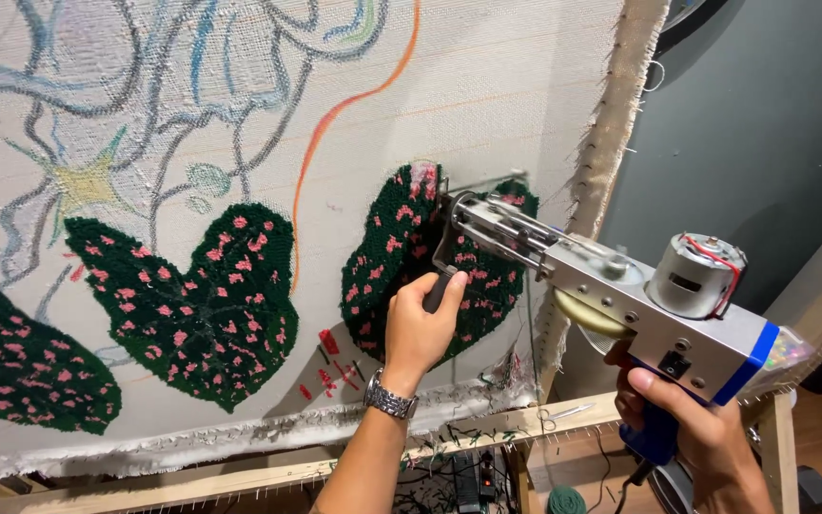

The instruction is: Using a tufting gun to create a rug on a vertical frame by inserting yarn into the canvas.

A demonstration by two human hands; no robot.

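Far-left leaf [21, 366]: dark green tufted patch with pink flecks, well left of both hands, cut off by the frame edge.
Middle leaf [204, 300]: heart-shaped, same green and pink, left of the left hand, apart from it.
Backing cloth [487, 86]: pale woven fabric with grey, blue and orange outlines, stretched upright behind both hands.
Left hand [420, 328]: closed around the black front handle [438, 290] of the tufting gun, knuckles toward the cloth.
Wristwatch [390, 400]: metal band, just below the left hand.
Right-hand leaf [401, 257]: partly tufted green patch directly behind the left hand and the gun's tip.
Tufting gun [639, 305]: silver body with blue trim, spanning between the two hands, front end pressed against the cloth above the left hand, motor on top near the right hand.
Right hand [692, 419]: wrapped tight on the blue rear grip [654, 440], below the gun's body.
Wooden frame [563, 414]: pale rail under the cloth, running below both hands.
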